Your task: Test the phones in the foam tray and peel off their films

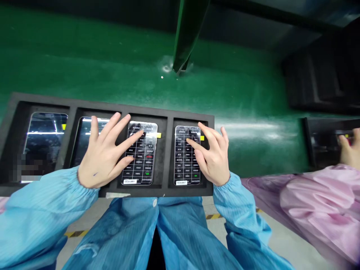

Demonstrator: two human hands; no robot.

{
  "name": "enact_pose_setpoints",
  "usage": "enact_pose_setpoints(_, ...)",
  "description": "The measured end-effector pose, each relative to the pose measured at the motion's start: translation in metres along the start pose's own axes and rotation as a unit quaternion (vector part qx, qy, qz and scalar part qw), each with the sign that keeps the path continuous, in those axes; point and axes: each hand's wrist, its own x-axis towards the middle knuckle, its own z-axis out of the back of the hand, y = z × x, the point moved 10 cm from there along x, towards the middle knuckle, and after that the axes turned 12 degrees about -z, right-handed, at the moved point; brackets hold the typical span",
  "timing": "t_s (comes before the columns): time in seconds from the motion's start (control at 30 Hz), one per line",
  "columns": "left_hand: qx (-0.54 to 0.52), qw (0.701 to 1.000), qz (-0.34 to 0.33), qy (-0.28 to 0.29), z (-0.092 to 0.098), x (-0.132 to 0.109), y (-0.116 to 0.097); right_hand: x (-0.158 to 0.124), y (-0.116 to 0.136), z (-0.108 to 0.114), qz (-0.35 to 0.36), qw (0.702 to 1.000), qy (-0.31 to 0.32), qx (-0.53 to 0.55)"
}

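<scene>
A black foam tray (168,190) with compartments lies in front of me, a smartphone in each. My left hand (105,152) is spread over the middle of the tray, its index fingertip at the upper screen of one smartphone (144,150), which shows a grid menu. My right hand (213,153) has its fingers apart, the index fingertip at the upper part of the rightmost smartphone (182,157), lit with a similar grid. Two dark-screened phones lie to the left: the far-left phone (45,138) and another phone (84,131) partly hidden by my left hand.
The tray rests on a green work surface (112,82), with a green post (185,41) standing behind it. At the right, a co-worker's hand (350,148) and pink sleeve (323,198) are beside another dark tray (323,142). Black stacked shapes (315,78) stand at the back right.
</scene>
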Motion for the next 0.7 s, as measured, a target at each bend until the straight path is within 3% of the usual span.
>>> enact_pose_setpoints(0.1,-0.013,0.999,0.007,-0.032,0.007,0.000,0.001,-0.002,-0.003,0.004,-0.005,1.000,-0.021,0.015)
enact_pose_setpoints(0.27,-0.011,0.999,0.007,-0.038,0.016,-0.002,0.000,-0.011,-0.011,0.012,-0.018,0.998,-0.045,0.047)
enact_pose_setpoints(0.5,-0.023,1.000,0.010,-0.019,0.025,-0.016,-0.005,-0.026,-0.017,0.020,-0.033,0.994,-0.018,0.101)
enact_pose_setpoints(0.7,-0.040,0.998,0.041,0.018,0.021,-0.023,-0.010,-0.027,-0.034,0.019,-0.143,0.988,-0.014,0.057)
